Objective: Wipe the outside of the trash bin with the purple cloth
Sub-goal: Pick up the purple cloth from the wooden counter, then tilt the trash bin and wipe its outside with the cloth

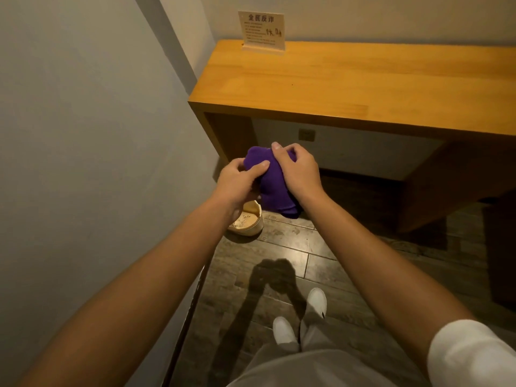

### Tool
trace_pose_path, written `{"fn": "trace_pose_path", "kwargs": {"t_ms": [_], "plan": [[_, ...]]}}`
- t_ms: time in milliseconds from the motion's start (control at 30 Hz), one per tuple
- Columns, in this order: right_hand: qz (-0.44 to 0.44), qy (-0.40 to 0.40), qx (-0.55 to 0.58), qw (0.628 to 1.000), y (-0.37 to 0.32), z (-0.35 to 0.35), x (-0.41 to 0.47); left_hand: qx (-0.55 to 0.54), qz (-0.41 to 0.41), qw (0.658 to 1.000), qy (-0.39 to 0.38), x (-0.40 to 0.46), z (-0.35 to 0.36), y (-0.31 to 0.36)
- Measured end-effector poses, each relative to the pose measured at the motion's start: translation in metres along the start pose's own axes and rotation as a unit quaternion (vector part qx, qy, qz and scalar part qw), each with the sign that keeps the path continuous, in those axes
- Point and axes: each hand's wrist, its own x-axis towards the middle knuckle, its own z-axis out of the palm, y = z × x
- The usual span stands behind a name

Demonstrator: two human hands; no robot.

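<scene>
A purple cloth hangs bunched in the air, held by both hands in front of me. My left hand pinches its left side with thumb and fingers. My right hand grips its upper right part. Below them, on the floor by the wall, stands a small round cream trash bin; my left wrist hides part of its rim. The cloth's lower end hangs just right of the bin and does not touch it.
A wooden desk stands ahead, with a small sign card at its back. A grey wall runs close on the left. Dark wood flooring lies between the bin and my white shoes.
</scene>
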Motion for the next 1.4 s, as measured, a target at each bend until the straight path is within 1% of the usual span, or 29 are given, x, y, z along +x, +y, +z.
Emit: {"fn": "trace_pose_path", "kwargs": {"t_ms": [100, 133, 200, 267, 300, 367, 400, 433, 467, 500, 533, 567, 633, 700, 767, 833, 867, 967, 1033, 1133, 1200, 1267, 1333, 1400], "plan": [[0.022, -0.03, 0.102, 0.994, 0.008, -0.005, -0.007, -0.003, 0.027, 0.997, 0.067, 0.01, -0.007, -0.003], [0.017, -0.042, 0.106, 0.993, 0.016, -0.005, -0.01, -0.001, 0.035, 0.996, 0.084, 0.014, -0.008, -0.008], [-0.005, -0.077, 0.074, 0.994, 0.038, 0.001, -0.016, -0.009, 0.03, 0.995, 0.096, 0.022, -0.007, -0.019], [-0.009, -0.102, 0.054, 0.993, 0.063, 0.01, -0.012, -0.03, -0.015, 0.997, 0.064, 0.036, -0.002, -0.034], [-0.002, -0.105, 0.051, 0.993, 0.077, 0.014, -0.004, -0.061, -0.043, 0.996, 0.041, 0.045, -0.001, -0.043], [0.03, -0.102, 0.058, 0.993, 0.108, 0.018, 0.019, -0.15, -0.086, 0.985, -0.003, 0.069, -0.006, -0.061], [0.055, -0.1, 0.062, 0.992, 0.127, 0.02, 0.032, -0.178, -0.096, 0.979, -0.012, 0.084, -0.013, -0.074], [0.079, -0.096, 0.059, 0.991, 0.15, 0.024, 0.047, -0.174, -0.096, 0.98, -0.009, 0.103, -0.02, -0.092], [0.1, -0.087, 0.046, 0.99, 0.178, 0.029, 0.063, -0.13, -0.09, 0.987, 0.008, 0.122, -0.026, -0.118], [0.119, -0.074, 0.026, 0.99, 0.205, 0.035, 0.075, -0.043, -0.085, 0.995, 0.039, 0.14, -0.034, -0.146], [0.134, -0.063, 0.004, 0.989, 0.235, 0.041, 0.089, 0.06, -0.085, 0.992, 0.074, 0.162, -0.042, -0.18], [0.148, -0.055, -0.012, 0.987, 0.266, 0.048, 0.103, 0.16, -0.089, 0.977, 0.105, 0.183, -0.05, -0.217], [0.162, -0.056, -0.041, 0.984, 0.323, 0.06, 0.13, 0.307, -0.097, 0.937, 0.134, 0.225, -0.069, -0.287], [0.148, -0.07, -0.094, 0.982, 0.375, 0.071, 0.159, 0.418, -0.08, 0.896, 0.124, 0.269, -0.086, -0.345], [0.117, -0.091, -0.171, 0.974, 0.421, 0.085, 0.19, 0.514, -0.034, 0.85, 0.109, 0.312, -0.098, -0.39], [0.092, -0.107, -0.232, 0.962, 0.463, 0.102, 0.219, 0.583, 0.018, 0.808, 0.082, 0.354, -0.105, -0.43], [0.09, -0.109, -0.243, 0.96, 0.481, 0.109, 0.23, 0.598, 0.034, 0.798, 0.067, 0.372, -0.105, -0.446], [0.1, -0.114, -0.216, 0.964, 0.533, 0.135, 0.253, 0.595, 0.045, 0.802, 0.043, 0.416, -0.103, -0.491], [0.105, -0.136, -0.193, 0.966, 0.561, 0.15, 0.256, 0.599, 0.046, 0.799, 0.022, 0.434, -0.1, -0.514], [0.068, -0.184, -0.243, 0.95, 0.586, 0.164, 0.261, 0.611, 0.074, 0.788, 0.009, 0.448, -0.103, -0.541], [0.035, -0.193, -0.278, 0.94, 0.588, 0.167, 0.269, 0.595, 0.107, 0.796, 0.025, 0.455, -0.106, -0.553], [0.014, -0.197, -0.304, 0.932, 0.577, 0.169, 0.278, 0.576, 0.133, 0.805, 0.051, 0.455, -0.109, -0.551], [-0.003, -0.202, -0.302, 0.932, 0.562, 0.166, 0.282, 0.549, 0.168, 0.815, 0.079, 0.449, -0.11, -0.546], [-0.036, -0.191, -0.292, 0.937, 0.544, 0.163, 0.287, 0.51, 0.191, 0.833, 0.1, 0.439, -0.111, -0.535]]}}
